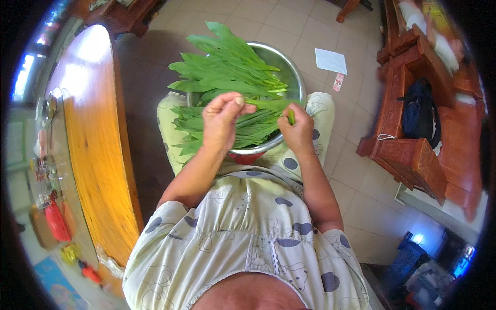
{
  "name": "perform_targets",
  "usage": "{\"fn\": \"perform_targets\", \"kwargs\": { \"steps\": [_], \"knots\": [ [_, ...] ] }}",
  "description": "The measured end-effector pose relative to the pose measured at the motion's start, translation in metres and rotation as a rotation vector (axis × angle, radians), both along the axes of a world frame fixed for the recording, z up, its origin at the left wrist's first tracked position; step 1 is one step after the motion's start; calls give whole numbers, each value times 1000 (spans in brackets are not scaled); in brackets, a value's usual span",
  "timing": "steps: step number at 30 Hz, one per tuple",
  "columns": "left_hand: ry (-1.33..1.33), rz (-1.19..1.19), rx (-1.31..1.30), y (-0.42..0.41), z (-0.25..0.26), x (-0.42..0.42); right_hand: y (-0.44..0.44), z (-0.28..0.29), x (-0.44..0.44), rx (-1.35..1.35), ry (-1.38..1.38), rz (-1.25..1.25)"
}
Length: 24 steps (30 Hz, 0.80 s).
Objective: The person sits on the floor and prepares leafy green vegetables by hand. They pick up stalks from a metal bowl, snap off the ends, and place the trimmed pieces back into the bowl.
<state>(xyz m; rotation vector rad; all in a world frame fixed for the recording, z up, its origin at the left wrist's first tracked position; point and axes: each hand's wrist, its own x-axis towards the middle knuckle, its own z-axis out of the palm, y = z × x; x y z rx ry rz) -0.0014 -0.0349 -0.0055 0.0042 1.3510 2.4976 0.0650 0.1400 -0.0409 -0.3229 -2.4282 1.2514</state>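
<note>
My left hand (221, 122) pinches one end of a long green leaf (271, 104) between thumb and fingers. At the leaf's other end, my right hand (297, 128) is closed round it, and a short piece of green stem pokes out of the fist. Both hands are above a round stainless steel basin (299, 75) between my knees. A fanned bunch of leafy greens (228, 64) lies across its far side, leaf tips over the left rim and pale stems to the right. A second heap of leaves (252, 130) lies nearer me, partly hidden by my left hand.
A wooden table (87, 147) with a glossy top runs along the left, bearing a red packet (58, 221). On the tiled floor (337, 162), right of the basin, lies a white sheet (330, 61). Carved wooden furniture (410, 155) with a dark bag (418, 112) is farther right.
</note>
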Motion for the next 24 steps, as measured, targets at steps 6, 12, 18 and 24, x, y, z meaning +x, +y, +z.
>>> {"fn": "perform_targets", "kwargs": {
  "steps": [6, 12, 18, 24],
  "knots": [
    [-120, -129, -7, -8, -7, -9, -5, 0, 3, -591, 19, -4],
    [-71, -56, 9, -10, -13, -15, 25, 6, 20, -957, 47, -117],
    [46, -13, -107, -4, -6, -14, 30, 10, 36, -1075, 124, -59],
    [139, -199, -147, 9, -2, 1, -1, 35, 11, -765, 92, 132]
  ]
}}
